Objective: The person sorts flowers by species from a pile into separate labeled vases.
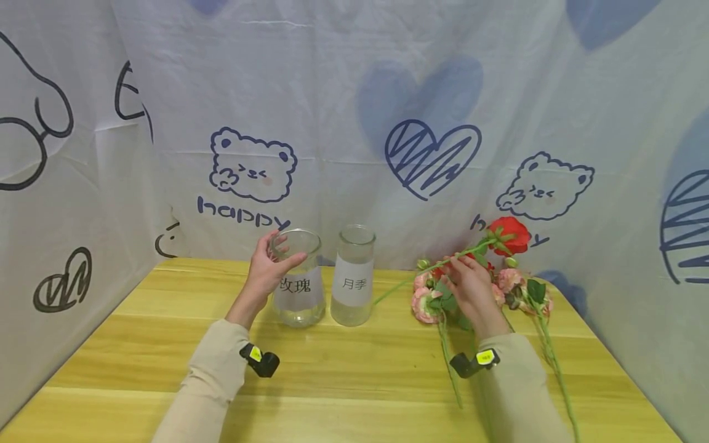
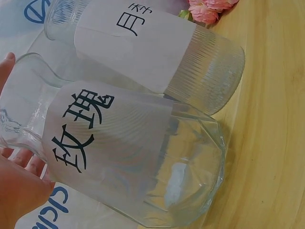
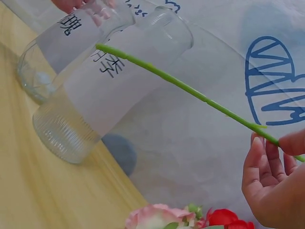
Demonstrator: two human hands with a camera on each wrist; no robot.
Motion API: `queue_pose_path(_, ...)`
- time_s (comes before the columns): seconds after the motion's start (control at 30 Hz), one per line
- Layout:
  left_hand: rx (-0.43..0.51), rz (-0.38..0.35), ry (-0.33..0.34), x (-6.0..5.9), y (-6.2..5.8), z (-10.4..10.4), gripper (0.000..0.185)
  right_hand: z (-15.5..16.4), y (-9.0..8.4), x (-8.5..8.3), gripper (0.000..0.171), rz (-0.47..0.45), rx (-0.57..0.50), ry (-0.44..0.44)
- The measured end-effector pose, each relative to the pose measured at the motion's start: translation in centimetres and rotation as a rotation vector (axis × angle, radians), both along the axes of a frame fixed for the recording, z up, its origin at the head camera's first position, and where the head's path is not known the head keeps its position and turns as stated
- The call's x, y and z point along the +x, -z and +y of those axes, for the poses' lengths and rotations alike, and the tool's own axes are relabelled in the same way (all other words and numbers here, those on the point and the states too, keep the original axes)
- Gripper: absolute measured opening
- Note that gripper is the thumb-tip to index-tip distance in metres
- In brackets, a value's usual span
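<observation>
My left hand (image 1: pixel 264 271) is round the neck of a clear glass vase (image 1: pixel 300 312) with a paper label in black characters, thumb in front and fingers behind. The vase stands upright on the table. Over the other flowers, my right hand (image 1: pixel 471 288) pinches the green stem (image 3: pixel 181 86) of a red rose (image 1: pixel 515 236) between thumb and fingers. The bloom points to the upper right, and the bare stem end slants down left toward a second, ribbed glass vase (image 1: pixel 351 315). That vase also bears a label and stands just right of the first.
Pink flowers (image 1: pixel 425 306) and more red blooms lie under and beside my right hand, their long stems (image 1: pixel 556 363) running toward the front of the wooden table (image 1: pixel 354 394). A printed white cloth (image 1: pixel 343 123) hangs behind the table and along both sides.
</observation>
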State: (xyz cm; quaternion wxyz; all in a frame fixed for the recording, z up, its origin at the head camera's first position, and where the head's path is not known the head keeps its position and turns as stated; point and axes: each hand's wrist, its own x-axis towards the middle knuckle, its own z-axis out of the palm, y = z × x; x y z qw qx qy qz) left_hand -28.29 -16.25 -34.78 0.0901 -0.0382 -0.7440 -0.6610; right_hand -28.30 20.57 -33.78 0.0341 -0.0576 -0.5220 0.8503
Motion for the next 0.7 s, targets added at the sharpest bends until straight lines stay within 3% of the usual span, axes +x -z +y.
queue_pose_path(0.5,-0.002,0.006,0.005,0.0,-0.1,-0.1,0.088,-1.6,-3.6,-1.4,0.008,0.057,0.025,0.042)
queue_pose_path(0.7,-0.014,0.004,-0.001,-0.3,0.2,-0.1,0.088,-2.9,-4.7,-1.8,0.005,0.054,-0.089,0.096)
